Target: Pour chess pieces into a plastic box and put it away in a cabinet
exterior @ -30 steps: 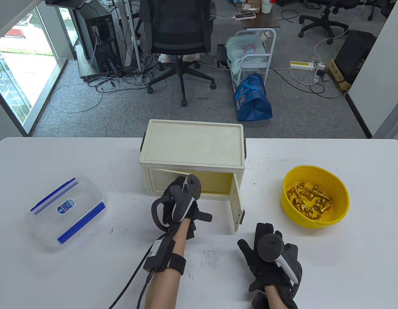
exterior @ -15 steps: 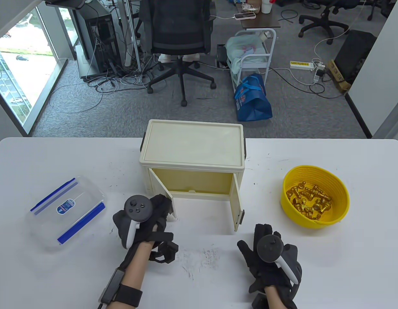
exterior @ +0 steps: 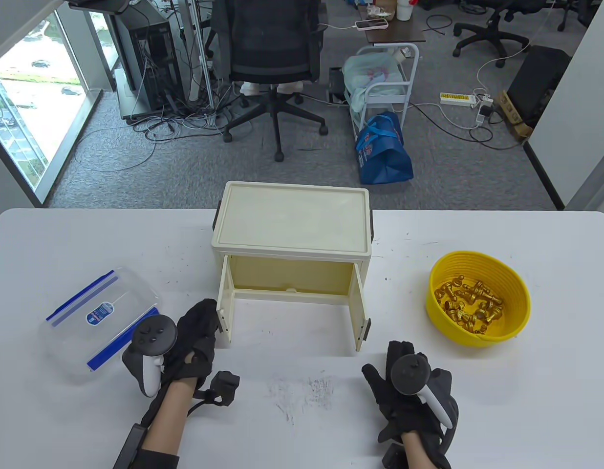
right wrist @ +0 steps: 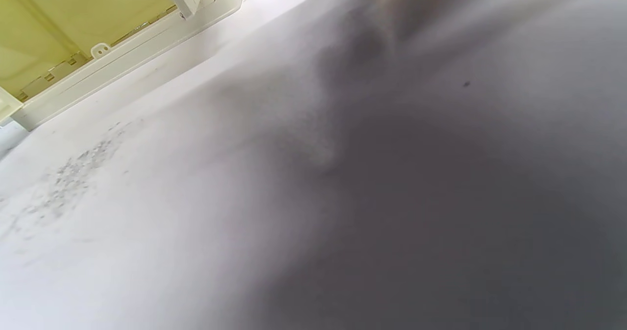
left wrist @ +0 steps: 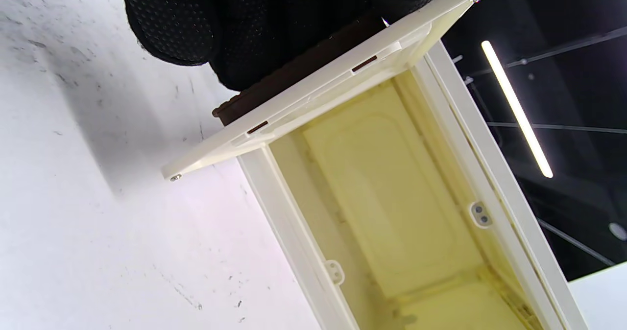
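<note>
The cream cabinet [exterior: 292, 220] stands mid-table with both front doors swung open. My left hand [exterior: 206, 312] holds the outer side of the left door [exterior: 224, 305]. In the left wrist view my gloved fingers [left wrist: 254, 26] cover the dark handle on that door [left wrist: 318, 85], and the cabinet's inside [left wrist: 392, 198] holds nothing. My right hand [exterior: 397, 356] rests flat and empty on the table, in front of the right door [exterior: 359, 315]. The clear plastic box [exterior: 99, 322] with its blue-latched lid on lies at the left. A yellow bowl [exterior: 519, 288] at the right holds several gold chess pieces [exterior: 470, 303].
The white table [exterior: 302, 420] has scuff marks between my hands. The right wrist view shows only tabletop [right wrist: 343, 198] and the cabinet's lower front frame [right wrist: 122, 51]. An office chair [exterior: 272, 53] and a blue bag [exterior: 382, 151] stand on the floor beyond the far edge.
My left hand has swung the left door from nearly closed to fully open, moving left and toward me. The right hand has not moved.
</note>
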A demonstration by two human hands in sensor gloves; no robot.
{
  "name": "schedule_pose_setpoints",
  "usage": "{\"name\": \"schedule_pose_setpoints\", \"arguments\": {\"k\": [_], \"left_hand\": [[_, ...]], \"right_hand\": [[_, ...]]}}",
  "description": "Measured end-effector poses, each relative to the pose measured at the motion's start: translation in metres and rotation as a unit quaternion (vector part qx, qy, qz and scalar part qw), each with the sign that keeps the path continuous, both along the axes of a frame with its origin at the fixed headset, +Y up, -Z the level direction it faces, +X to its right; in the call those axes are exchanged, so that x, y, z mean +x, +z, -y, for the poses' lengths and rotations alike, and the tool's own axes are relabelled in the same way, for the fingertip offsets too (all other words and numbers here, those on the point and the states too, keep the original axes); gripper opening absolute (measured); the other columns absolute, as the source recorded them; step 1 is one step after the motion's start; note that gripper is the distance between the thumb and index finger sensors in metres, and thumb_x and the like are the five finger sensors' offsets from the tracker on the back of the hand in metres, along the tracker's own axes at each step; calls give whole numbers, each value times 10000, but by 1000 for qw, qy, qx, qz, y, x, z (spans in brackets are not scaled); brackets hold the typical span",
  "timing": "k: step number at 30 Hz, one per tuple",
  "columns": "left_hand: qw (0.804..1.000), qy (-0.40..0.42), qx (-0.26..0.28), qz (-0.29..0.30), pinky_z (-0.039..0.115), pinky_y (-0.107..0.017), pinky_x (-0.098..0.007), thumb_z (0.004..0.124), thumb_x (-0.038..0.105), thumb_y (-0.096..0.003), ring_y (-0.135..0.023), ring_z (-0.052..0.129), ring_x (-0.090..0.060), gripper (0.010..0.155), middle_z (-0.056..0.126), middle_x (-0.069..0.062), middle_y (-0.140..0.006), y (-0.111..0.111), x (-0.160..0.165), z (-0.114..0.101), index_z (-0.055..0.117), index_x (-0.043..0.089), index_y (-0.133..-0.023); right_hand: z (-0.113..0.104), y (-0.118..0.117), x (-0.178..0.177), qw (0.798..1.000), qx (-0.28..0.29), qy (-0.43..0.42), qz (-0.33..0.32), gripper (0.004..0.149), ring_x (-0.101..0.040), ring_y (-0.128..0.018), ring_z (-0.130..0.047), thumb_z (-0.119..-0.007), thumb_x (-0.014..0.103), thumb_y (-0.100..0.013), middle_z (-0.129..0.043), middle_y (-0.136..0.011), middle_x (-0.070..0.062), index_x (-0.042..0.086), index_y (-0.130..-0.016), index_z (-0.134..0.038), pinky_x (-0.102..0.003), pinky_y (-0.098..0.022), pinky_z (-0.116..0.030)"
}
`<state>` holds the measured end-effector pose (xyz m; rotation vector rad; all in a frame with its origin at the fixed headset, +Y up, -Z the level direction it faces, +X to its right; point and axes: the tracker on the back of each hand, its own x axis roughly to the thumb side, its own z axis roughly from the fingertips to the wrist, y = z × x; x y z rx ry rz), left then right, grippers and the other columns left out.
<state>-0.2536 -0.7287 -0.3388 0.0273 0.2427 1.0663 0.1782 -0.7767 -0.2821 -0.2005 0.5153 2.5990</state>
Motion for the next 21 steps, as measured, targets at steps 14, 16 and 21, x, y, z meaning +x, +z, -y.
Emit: {"name": "schedule_pose_setpoints", "arguments": {"k": [14,16,21], "left_hand": [[1000,10,10,22,761,-645,-589,602,408,-704,-925,846,-442,522,810,-208,-1075,-5,-14,6,676,106,-1123],[1000,16,12,19,754,-646,-597,600,407,-704,-928,837,-453,530,800,-219,-1082,-4,-16,6,669,98,-1129],[1000,8,26,8,743,-652,-605,596,412,-705,-942,817,-467,549,779,-233,-1096,1,-25,-3,649,83,-1143]], "right_hand": [[-1,-1,0,1000,-1,1,-1,812,-510,-1103,-214,-578,617,-577,-187,-1239,-141,184,-1164,-222,-697,-739,-310],[-1,-1,0,1000,-1,-1,-3,812,-510,-1102,-213,-577,617,-578,-185,-1239,-142,184,-1164,-219,-697,-739,-310],[-1,-1,-1,1000,3,-2,-5,815,-512,-1101,-213,-578,620,-576,-185,-1238,-143,184,-1164,-220,-698,-738,-310]]}}
